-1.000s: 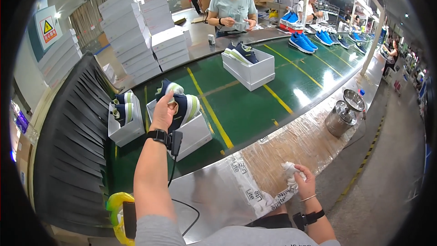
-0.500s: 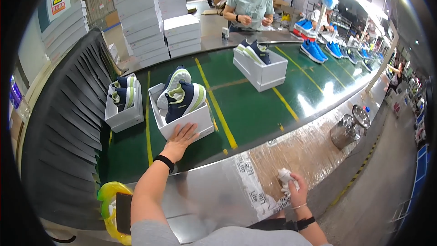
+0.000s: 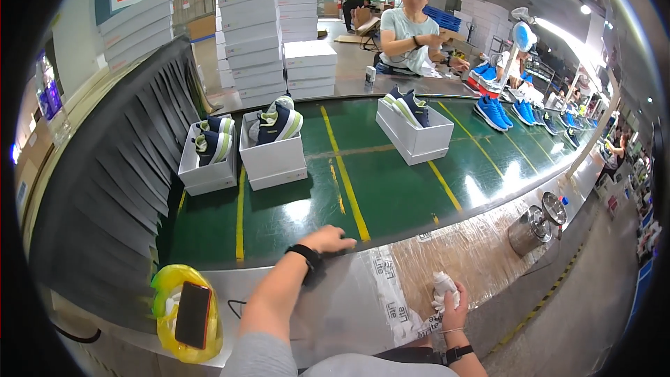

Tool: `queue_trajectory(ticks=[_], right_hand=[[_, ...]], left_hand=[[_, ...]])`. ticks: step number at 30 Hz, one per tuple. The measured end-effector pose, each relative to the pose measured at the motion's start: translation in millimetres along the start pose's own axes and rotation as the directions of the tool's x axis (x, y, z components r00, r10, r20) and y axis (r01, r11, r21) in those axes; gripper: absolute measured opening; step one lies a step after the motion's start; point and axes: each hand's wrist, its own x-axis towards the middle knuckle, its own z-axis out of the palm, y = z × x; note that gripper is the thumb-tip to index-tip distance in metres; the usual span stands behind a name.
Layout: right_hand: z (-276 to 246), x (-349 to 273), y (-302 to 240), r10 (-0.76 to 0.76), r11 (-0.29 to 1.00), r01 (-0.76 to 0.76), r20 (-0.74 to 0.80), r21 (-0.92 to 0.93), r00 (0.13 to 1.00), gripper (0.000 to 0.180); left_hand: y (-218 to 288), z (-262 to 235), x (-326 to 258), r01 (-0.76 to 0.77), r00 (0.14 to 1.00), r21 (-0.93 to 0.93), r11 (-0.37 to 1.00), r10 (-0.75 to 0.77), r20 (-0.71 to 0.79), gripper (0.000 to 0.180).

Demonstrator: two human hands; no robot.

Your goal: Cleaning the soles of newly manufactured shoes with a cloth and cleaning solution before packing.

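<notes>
My left hand [image 3: 329, 239] hovers over the near edge of the green conveyor belt [image 3: 356, 174], its fingers loosely apart and nothing in them. To the right, over the plastic-covered bench, my right hand [image 3: 456, 306] is closed around a crumpled white cloth [image 3: 444, 289]. Beyond my left hand, a white shoebox [image 3: 274, 165] stands on the belt with a navy shoe with lime trim [image 3: 280, 126] in it, sole of another partly showing behind. Left of it is a second white box [image 3: 209, 176] with similar shoes. A third box [image 3: 417, 136] with navy shoes sits farther right.
A yellow bag [image 3: 167, 331] with a phone [image 3: 192, 315] on it lies at the lower left. A metal canister [image 3: 528, 232] stands on the bench at right. Blue shoes [image 3: 493, 113] line the far belt. A co-worker [image 3: 410, 31] stands across it, before stacked white boxes [image 3: 251, 28].
My left hand has come off the middle shoebox and back to the belt's near edge. That box now sits farther away, closer to the left box. My right hand still grips the cloth.
</notes>
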Motion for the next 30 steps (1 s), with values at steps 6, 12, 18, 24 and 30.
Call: queue_trajectory(ticks=[6,12,18,24,30], right_hand=[[10.1,-6.2,-14.0,-0.155,0.975,0.157,0.024,-0.158,0.988,0.041],[-7.2,8.6,-41.2,-0.402,0.647,0.543,0.366,-0.535,0.839,0.044],[-15.7,39.9,-1.1,-0.418,0.797,0.382,0.029,-0.468,0.908,0.045],[-5.2,29.0,8.6,-0.319,0.868,0.259,-0.077,-0.424,0.945,0.044],[-11.3,29.4,23.0,-0.379,0.811,0.291,-0.078,-0.508,0.922,0.043]], left_hand=[[56.5,67.9,-36.4,0.057,0.991,0.281,0.958,-0.021,-0.129,0.081],[41.2,94.4,-53.5,-0.037,0.941,0.232,0.972,0.112,-0.318,0.088],[40.2,109.3,-45.4,-0.049,0.869,0.259,0.965,0.168,-0.465,0.083],[35.9,107.5,-47.2,-0.040,0.851,0.266,0.963,0.172,-0.496,0.083],[37.1,113.1,-46.6,-0.047,0.852,0.258,0.965,0.173,-0.493,0.084]])
